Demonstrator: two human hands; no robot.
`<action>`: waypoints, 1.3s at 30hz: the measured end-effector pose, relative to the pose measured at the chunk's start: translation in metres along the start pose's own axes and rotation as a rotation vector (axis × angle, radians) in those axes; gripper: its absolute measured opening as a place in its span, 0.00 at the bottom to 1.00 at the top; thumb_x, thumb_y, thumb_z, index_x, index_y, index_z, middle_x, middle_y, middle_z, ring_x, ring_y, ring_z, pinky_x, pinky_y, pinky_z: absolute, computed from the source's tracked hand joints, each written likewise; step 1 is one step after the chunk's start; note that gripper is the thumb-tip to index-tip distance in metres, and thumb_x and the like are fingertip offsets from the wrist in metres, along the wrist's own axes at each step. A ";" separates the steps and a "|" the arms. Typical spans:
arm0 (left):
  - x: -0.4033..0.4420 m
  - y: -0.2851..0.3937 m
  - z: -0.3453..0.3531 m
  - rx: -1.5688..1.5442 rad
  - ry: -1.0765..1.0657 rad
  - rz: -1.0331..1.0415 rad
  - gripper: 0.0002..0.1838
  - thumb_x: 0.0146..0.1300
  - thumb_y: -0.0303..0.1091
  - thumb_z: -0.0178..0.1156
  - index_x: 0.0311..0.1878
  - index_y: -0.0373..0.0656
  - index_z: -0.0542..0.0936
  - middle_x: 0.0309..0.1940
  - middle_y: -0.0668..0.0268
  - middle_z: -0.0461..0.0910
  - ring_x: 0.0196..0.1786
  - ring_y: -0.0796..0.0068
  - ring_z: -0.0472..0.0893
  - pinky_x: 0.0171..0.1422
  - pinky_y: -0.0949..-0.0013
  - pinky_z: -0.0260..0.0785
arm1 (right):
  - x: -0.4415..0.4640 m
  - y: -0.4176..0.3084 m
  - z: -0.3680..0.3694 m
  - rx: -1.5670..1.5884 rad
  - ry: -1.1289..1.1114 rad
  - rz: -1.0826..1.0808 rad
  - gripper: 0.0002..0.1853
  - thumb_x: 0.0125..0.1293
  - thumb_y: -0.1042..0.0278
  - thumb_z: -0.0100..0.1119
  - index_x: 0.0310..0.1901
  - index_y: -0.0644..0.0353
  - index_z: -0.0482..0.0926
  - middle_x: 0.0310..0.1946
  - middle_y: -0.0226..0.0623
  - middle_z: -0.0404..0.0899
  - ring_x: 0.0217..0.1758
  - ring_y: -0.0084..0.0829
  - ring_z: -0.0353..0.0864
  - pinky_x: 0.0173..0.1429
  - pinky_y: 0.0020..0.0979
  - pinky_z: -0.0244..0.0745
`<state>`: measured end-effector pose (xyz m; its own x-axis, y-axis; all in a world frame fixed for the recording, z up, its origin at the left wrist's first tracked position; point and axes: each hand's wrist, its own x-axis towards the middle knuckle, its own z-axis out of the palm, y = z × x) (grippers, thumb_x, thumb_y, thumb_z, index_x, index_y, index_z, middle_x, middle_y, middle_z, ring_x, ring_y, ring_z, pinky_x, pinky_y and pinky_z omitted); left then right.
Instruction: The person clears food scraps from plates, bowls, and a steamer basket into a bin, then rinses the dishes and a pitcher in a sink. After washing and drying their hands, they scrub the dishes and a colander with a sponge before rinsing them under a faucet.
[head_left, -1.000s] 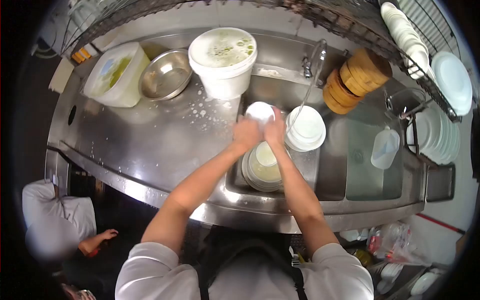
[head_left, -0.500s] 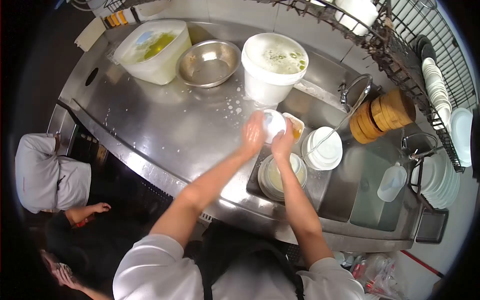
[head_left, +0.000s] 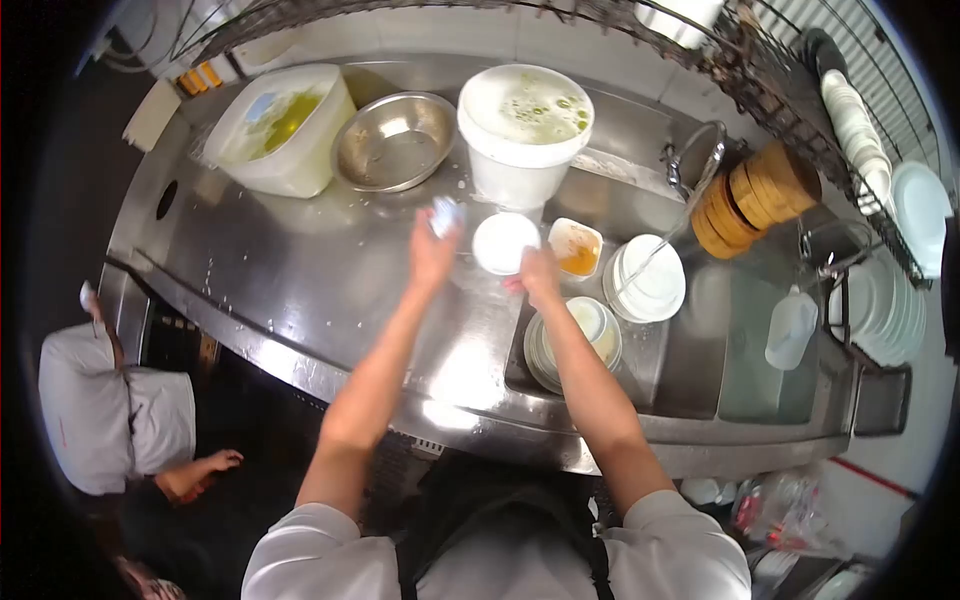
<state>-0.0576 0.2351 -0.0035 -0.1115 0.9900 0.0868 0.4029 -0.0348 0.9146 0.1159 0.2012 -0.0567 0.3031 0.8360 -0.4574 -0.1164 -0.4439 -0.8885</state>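
Note:
My left hand is closed on a small pale bluish-white cloth or sponge, blurred, over the steel counter. My right hand grips the lower right edge of a round white dish. Just right of that dish sits a squarish white bowl with orange residue. Below my right hand, a stack of bowls with cloudy liquid in the top one stands in the sink, partly behind my forearm. A stack of white plates is to its right, under the faucet hose.
A white bucket of foamy liquid, a steel bowl and a plastic tub line the back. Wooden steamers stand beside the faucet. A jug lies in the right basin. Other people are at lower left.
My left hand has moved left, away from the dish, with the cloth or sponge. My right hand still holds the dish. The squarish bowl shows more fully as the view shifts.

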 end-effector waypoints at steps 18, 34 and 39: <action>0.272 0.028 0.147 1.230 -0.836 0.544 0.23 0.59 0.41 0.51 0.56 0.42 0.75 0.54 0.49 0.75 0.55 0.56 0.77 0.57 0.60 0.68 | 0.011 0.146 -0.174 -1.041 0.288 -0.051 0.11 0.53 0.73 0.53 0.37 0.66 0.81 0.34 0.58 0.80 0.41 0.53 0.81 0.48 0.47 0.76; 0.186 0.125 0.101 0.577 -0.347 0.588 0.29 0.56 0.47 0.56 0.59 0.40 0.72 0.51 0.46 0.77 0.57 0.52 0.75 0.62 0.61 0.64 | 0.000 0.087 -0.215 0.027 0.345 0.104 0.18 0.60 0.74 0.49 0.51 0.69 0.59 0.26 0.50 0.76 0.24 0.35 0.79 0.23 0.33 0.76; 0.125 0.173 0.107 -0.201 -0.064 0.539 0.27 0.58 0.43 0.59 0.58 0.38 0.73 0.49 0.54 0.79 0.50 0.65 0.78 0.58 0.68 0.66 | 0.077 0.119 -0.257 0.541 0.074 0.227 0.16 0.62 0.71 0.48 0.50 0.69 0.65 0.36 0.48 0.76 0.25 0.34 0.78 0.23 0.30 0.77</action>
<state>0.0952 0.3669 0.1239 0.1195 0.8313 0.5428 0.2061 -0.5556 0.8055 0.3689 0.1297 -0.1878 0.2772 0.7060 -0.6517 -0.6457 -0.3654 -0.6705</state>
